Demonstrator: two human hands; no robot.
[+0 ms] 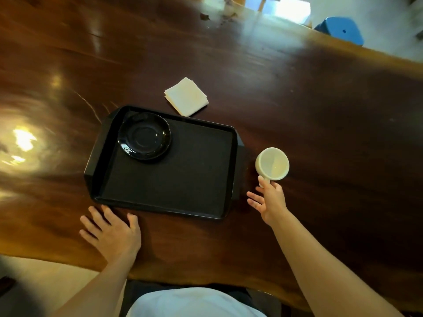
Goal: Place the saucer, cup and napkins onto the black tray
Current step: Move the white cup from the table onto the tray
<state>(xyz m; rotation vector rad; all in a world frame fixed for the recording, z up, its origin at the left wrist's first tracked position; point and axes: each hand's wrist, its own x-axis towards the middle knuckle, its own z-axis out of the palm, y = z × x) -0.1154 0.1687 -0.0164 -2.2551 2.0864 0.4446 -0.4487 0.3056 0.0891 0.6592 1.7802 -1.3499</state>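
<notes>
The black tray [183,179] lies on the dark wooden table in front of me. A glossy black saucer [144,136] sits in the tray's far left corner. A white cup [272,163] stands on the table just right of the tray, its handle pointing toward me. My right hand [269,202] pinches that handle with thumb and forefinger, the other fingers spread. A folded stack of white napkins [186,96] lies on the table beyond the tray's far edge. My left hand [112,232] rests flat on the table at the tray's near left corner, fingers apart, holding nothing.
The wooden table [320,110] stretches far to the left, right and back. A blue stool [341,29] stands beyond the table's far right edge. The table's near edge runs just in front of my body.
</notes>
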